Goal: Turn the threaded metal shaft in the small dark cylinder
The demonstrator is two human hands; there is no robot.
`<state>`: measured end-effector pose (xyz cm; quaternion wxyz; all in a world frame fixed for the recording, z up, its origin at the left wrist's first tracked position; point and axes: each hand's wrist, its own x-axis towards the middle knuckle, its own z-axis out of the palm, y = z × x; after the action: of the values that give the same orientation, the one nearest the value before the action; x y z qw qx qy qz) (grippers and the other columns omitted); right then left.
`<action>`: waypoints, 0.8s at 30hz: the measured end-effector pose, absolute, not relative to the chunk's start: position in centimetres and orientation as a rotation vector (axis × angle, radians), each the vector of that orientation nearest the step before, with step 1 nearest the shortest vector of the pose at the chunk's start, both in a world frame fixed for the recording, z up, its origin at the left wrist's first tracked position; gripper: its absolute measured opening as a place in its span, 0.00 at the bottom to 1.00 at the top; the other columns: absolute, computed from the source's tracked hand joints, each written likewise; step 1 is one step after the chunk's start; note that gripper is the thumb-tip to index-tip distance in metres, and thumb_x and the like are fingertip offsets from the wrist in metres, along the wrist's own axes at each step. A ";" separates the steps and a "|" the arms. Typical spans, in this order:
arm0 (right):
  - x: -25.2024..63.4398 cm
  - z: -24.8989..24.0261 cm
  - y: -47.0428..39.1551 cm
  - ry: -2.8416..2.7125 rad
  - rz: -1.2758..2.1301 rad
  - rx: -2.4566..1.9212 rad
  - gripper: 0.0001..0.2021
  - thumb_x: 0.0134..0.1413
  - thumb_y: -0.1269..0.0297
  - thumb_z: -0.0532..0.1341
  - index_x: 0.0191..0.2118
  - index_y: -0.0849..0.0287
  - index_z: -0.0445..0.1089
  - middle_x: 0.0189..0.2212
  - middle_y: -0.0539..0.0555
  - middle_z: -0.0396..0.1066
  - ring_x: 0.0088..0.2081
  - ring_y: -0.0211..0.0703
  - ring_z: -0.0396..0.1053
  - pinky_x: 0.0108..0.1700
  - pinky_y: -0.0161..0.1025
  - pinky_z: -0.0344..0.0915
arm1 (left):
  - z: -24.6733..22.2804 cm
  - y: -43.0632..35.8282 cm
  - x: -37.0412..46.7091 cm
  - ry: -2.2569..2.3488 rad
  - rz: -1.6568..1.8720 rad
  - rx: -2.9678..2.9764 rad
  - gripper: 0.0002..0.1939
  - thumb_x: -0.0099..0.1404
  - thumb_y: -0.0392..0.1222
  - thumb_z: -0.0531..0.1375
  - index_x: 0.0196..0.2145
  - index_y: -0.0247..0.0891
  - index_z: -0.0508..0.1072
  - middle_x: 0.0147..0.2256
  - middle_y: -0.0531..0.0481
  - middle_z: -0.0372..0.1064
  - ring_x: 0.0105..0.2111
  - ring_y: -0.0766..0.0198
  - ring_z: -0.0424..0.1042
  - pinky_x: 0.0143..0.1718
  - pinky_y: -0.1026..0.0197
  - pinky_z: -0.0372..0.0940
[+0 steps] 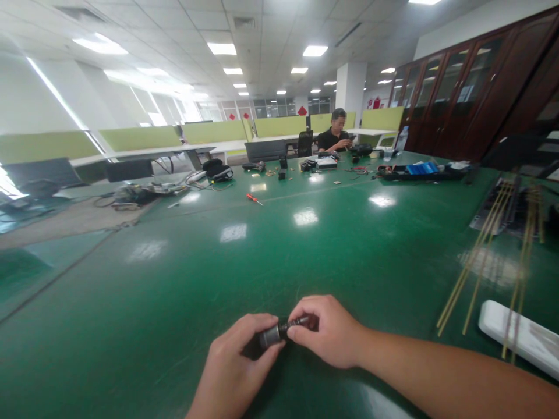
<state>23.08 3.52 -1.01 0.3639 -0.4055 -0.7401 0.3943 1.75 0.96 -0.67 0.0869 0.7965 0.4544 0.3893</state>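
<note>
Near the front of the green table, both hands grip a small dark cylindrical part. It has a wide, greyish barrel on the left and a narrower, ribbed, stepped shaft on the right; its exact kind does not show. My left hand closes thumb and fingers around the wide barrel. The narrow end is pinched by my right hand, whose curled fingers hide its tip. The part lies roughly sideways, just above or against the tabletop; I cannot tell which.
An orange-handled screwdriver lies farther back. On the right are thin yellowish sticks and a white elongated object. Tools, black devices and a blue packet crowd the far edge, where another person sits. Cables and parts lie at left.
</note>
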 end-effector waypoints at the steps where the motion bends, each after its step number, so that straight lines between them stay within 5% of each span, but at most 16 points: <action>1: 23.1 -1.0 3.5 -1.900 1.019 -1.045 0.02 0.51 0.67 0.66 0.32 0.59 0.77 0.27 0.49 0.72 0.29 0.37 0.66 0.31 0.33 0.60 | -0.7 1.0 1.7 1.356 1.160 2.372 0.08 0.62 0.41 0.65 0.41 0.46 0.77 0.37 0.54 0.77 0.36 0.64 0.78 0.39 0.67 0.73; 24: 23.1 -1.0 3.6 -1.837 1.093 -1.051 0.03 0.51 0.68 0.65 0.32 0.61 0.76 0.24 0.48 0.70 0.26 0.36 0.65 0.29 0.32 0.59 | -0.4 0.9 1.9 1.366 1.158 2.368 0.08 0.61 0.41 0.66 0.40 0.45 0.77 0.37 0.54 0.78 0.35 0.63 0.78 0.39 0.67 0.74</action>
<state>23.11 3.61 -1.03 0.3710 -0.4097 -0.7162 0.4260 1.87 0.92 -0.44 0.0864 0.7946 0.4583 0.3887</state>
